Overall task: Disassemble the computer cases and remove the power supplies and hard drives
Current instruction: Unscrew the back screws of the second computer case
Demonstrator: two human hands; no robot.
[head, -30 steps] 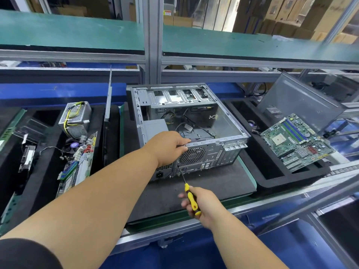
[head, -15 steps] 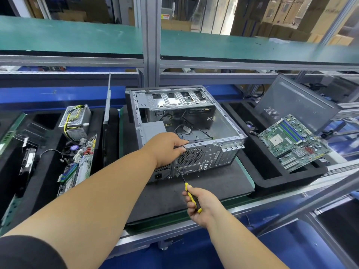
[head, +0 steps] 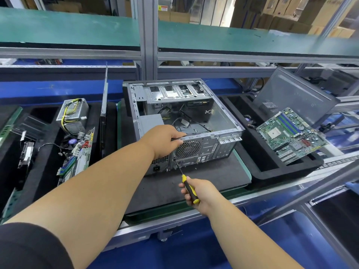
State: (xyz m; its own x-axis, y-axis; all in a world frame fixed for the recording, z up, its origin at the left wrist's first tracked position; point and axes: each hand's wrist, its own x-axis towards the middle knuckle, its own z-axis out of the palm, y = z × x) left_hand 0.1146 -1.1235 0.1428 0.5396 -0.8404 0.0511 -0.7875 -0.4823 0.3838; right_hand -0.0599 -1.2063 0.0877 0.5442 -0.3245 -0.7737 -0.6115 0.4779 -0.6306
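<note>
Unscrewing the rear of an open computer case (head: pixel 186 121) at centre frame on the bench (head: pixel 213 177).

The left hand (head: pixel 162 141) grips the case's top rear edge, fingers curled over it. The right hand (head: pixel 200 193) holds a yellow-and-black screwdriver (head: pixel 189 188), tip on the rear panel beside the fan grille. A removed power supply (head: pixel 72 111) sits at left, a motherboard (head: pixel 291 134) at right.

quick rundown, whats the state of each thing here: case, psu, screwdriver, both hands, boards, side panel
computer case: side open, motherboard out, cables loose inside
power supply in case: not yet removed
screwdriver: tip at the case's rear panel
left hand: grips the case's rear top edge
right hand: grips the screwdriver handle
removed power supply: out, in left tray
motherboard: out, tilted on right tray
side panel: off, leaning behind motherboard
</note>
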